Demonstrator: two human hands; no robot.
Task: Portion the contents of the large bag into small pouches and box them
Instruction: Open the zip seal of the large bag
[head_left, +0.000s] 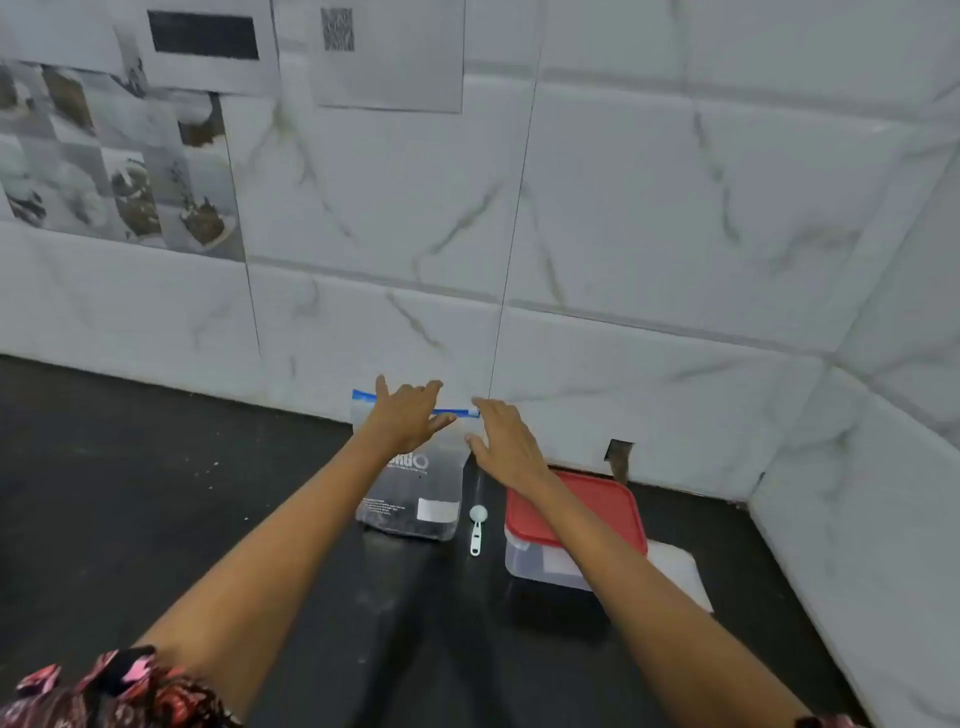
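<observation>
Standing upright against the white marble-pattern tiled wall (623, 218) is the large clear plastic zip bag with a blue seal strip (415, 499), resting on the black countertop (130, 493). Dark contents fill its lower part; printed lettering and a white label show on its front face.

Left hand (408, 415): laid over the upper part of the bag at the blue strip, fingers spread and mostly straight, thumb pointing toward the right hand. Contact with the strip seems likely; a closed grip is not visible.

Right hand (506, 441): at the bag's right top corner, fingers extended toward the end of the blue strip, fingertips at or touching it. Whether it pinches the strip, cannot tell; the fingers look straight rather than curled.

Small pale plastic measuring scoop (476, 530): lying flat on the countertop just right of the bag's base, bowl toward the wall, handle toward the person.

Clear rectangular plastic box with a red lid (613, 514): right of the scoop, lid on, partly crossed by the right forearm. A white flat item (680, 571) lies touching or under its right side; identity unclear.

Printed paper sheets (208, 47) are fixed high on the wall. A patterned red-and-black sleeve (104, 691) shows at bottom left.
</observation>
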